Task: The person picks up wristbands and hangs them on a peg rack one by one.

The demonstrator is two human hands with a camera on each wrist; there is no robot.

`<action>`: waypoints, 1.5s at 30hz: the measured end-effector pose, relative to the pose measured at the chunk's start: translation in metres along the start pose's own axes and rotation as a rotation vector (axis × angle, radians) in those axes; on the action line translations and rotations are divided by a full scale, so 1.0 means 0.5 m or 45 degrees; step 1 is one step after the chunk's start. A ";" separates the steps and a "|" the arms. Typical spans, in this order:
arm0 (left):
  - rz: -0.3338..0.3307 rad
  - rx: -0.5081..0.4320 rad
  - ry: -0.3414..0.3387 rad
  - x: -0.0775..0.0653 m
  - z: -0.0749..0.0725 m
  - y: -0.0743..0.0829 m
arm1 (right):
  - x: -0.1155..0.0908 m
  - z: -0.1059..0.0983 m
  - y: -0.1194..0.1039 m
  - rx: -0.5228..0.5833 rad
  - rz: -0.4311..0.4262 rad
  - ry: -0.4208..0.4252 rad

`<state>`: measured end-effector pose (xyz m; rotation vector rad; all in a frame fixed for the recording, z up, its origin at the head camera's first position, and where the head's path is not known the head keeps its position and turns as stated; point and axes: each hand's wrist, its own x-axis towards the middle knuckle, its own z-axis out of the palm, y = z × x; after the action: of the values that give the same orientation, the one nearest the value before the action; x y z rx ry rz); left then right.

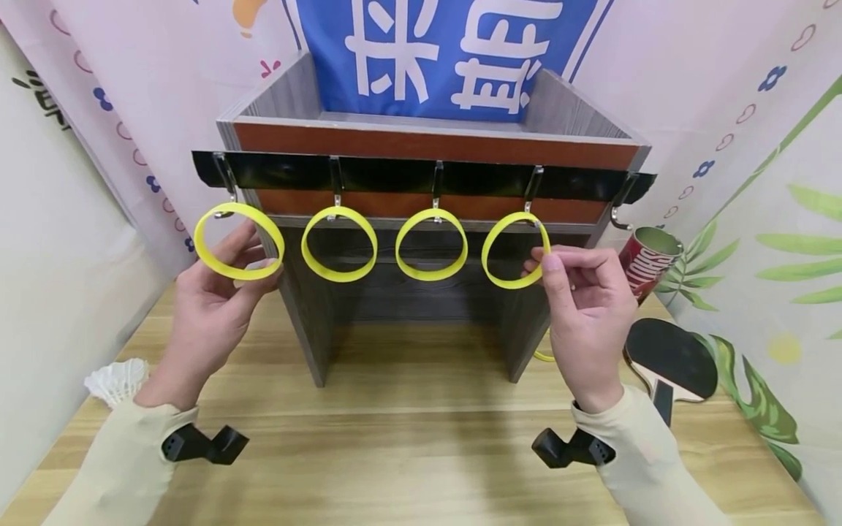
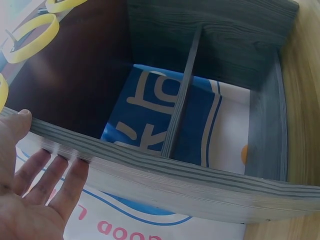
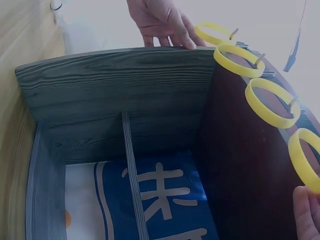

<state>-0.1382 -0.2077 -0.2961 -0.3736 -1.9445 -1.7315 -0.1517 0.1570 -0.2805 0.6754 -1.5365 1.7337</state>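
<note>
Several yellow rings, among them one at the far left [image 1: 240,274], hang from metal hooks on a black strip [image 1: 388,175]. The strip runs across the front of a grey wooden shelf [image 1: 305,314] with a reddish-brown crosspiece. My right hand [image 1: 588,314] pinches the rightmost yellow ring [image 1: 487,256] between thumb and fingers while it hangs at its hook. At the shelf's left side my left hand [image 1: 210,314] holds the edge of the side panel [image 2: 150,162], thumb on the front edge, fingers on its outer face. The rightmost hook [image 1: 618,215] carries no ring.
A red can [image 1: 647,263] stands right of the shelf, behind a black table tennis paddle [image 1: 674,358]. Part of another yellow ring [image 1: 544,356] shows on the wooden table [image 1: 395,453] by the right panel. A white shuttlecock [image 1: 118,380] lies at the left.
</note>
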 end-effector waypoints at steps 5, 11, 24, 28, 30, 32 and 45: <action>-0.007 0.045 -0.010 0.004 0.000 0.001 | -0.002 -0.012 -0.005 -0.004 0.037 -0.030; -0.013 -0.007 0.005 0.000 -0.003 -0.003 | -0.012 -0.035 -0.004 0.011 0.065 -0.054; 0.001 -0.078 0.019 0.001 0.003 -0.003 | -0.029 -0.156 0.035 -0.183 0.433 -0.009; 0.000 -0.075 0.025 0.001 0.000 -0.002 | -0.040 -0.199 0.080 -0.308 0.721 -0.151; -0.008 -0.068 0.022 0.000 -0.001 -0.003 | -0.046 -0.219 0.107 -0.375 0.818 -0.225; -0.012 -0.057 0.017 0.002 -0.002 -0.003 | -0.050 -0.236 0.132 -0.481 0.879 -0.285; -0.026 -0.016 0.011 0.001 -0.002 -0.002 | -0.086 -0.311 0.233 -1.209 0.985 -0.714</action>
<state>-0.1391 -0.2088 -0.2967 -0.3513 -1.9387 -1.7557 -0.2061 0.2985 -0.4091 0.0286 -2.9757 1.0155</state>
